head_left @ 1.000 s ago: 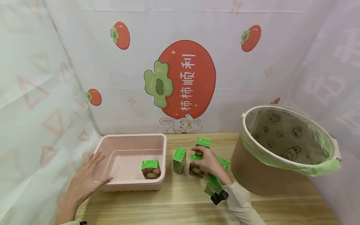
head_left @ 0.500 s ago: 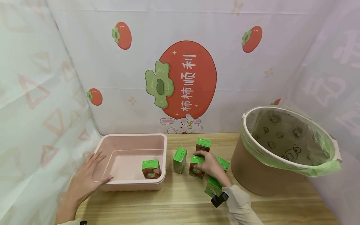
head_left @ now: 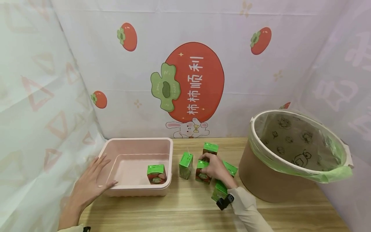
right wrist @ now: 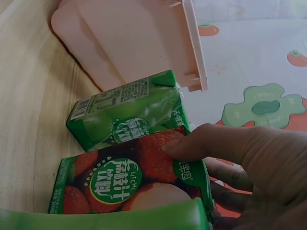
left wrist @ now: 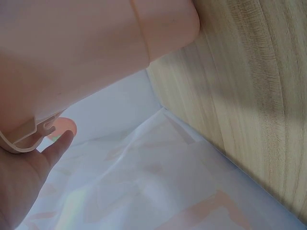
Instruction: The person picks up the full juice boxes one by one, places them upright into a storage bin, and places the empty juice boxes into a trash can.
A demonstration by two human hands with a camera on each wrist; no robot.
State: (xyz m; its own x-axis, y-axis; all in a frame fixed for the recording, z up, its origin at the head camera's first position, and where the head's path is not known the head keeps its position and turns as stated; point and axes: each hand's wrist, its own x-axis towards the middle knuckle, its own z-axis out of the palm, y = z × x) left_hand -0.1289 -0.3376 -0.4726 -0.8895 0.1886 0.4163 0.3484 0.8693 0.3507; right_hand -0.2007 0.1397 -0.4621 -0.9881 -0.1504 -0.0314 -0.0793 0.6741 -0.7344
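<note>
My right hand point(head_left: 216, 167) pinches the top of a green-topped lychee juice box point(head_left: 203, 176) that stands on the table. In the right wrist view, the thumb presses its red fruit-printed front point(right wrist: 112, 184), fingers behind. A greener juice box point(head_left: 185, 166) stands just left of it, apparently with a straw on top. Behind is another carton point(head_left: 210, 147), partly hidden by the hand. My left hand point(head_left: 88, 185) rests at the left rim of a pink plastic bin point(head_left: 136, 140), fingers spread and fairly straight. One juice box point(head_left: 156, 175) is in the bin's front right corner.
More juice boxes point(head_left: 219, 191) lie under and beside the right forearm. A large brown bucket point(head_left: 261, 180) lined with a green-edged clear bag stands at the right. Printed fabric point(head_left: 139, 64) walls in the wooden table point(head_left: 174, 212) at the back and sides.
My right hand has come down and its thumb and fingers have closed on the middle juice box. The left hand and the bin stay in place.
</note>
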